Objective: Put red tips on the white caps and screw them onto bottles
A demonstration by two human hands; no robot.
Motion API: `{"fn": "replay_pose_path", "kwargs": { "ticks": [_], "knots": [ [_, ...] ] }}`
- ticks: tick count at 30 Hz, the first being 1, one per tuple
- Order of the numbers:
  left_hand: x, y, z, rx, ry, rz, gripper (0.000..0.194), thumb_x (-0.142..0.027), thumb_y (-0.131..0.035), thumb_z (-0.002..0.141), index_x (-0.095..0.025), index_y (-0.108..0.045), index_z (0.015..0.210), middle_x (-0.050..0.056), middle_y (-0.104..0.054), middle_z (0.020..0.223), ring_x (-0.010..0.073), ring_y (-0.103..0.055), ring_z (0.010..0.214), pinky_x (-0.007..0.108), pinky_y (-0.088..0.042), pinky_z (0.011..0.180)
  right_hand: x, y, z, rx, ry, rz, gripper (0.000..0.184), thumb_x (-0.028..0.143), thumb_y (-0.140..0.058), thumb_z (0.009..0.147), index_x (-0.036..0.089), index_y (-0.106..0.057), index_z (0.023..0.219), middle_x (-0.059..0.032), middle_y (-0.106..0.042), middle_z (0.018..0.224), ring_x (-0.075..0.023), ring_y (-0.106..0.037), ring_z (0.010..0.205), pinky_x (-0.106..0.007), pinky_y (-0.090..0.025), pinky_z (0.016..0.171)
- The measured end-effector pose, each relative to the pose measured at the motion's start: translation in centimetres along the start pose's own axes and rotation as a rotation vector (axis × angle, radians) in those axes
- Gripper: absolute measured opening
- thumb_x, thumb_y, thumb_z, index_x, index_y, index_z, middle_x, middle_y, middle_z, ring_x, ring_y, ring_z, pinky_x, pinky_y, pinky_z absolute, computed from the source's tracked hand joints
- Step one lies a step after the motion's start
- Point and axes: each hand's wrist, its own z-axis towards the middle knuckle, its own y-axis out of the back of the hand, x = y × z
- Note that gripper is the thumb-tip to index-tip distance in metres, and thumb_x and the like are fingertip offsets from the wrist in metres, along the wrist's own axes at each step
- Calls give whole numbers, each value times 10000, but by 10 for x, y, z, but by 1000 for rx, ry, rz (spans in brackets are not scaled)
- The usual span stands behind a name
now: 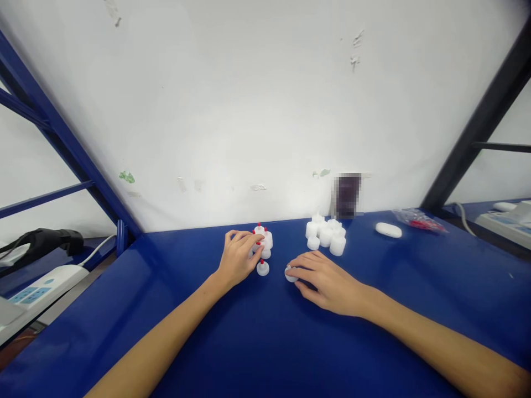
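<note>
My left hand (240, 255) reaches into a small cluster of white plastic caps with red tips (268, 240). Its thumb and index finger close around a red tip; the fingers partly hide that cap. Just in front, a single red-tipped white cap (263, 268) stands upright on the blue table. To the right, my right hand (326, 281) has its fingertips on a white cap (291, 275) that rests on the table. No red shows on this cap, and the fingers cover part of it.
Behind my right hand stands a group of white caps and small bottles (326, 237). Farther right lie a white oval case (389, 230) and a clear bag with red pieces (423, 222). A dark blurred patch (347, 194) is by the wall. Blue frame posts (83, 132) rise at the left.
</note>
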Motion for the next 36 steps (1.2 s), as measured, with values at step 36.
{"fn": "replay_pose_path", "kwargs": {
  "ticks": [36],
  "knots": [
    [1, 2, 2, 129, -166, 135, 215, -137, -476, 936, -183, -651, 1053, 86, -655, 1001, 237, -555, 927, 419, -374, 853, -2, 3, -1, -13, 17, -2, 291, 165, -480, 965, 198, -661, 1190, -102, -677, 1176, -232, -607, 1077, -429, -486, 936]
  ]
}}
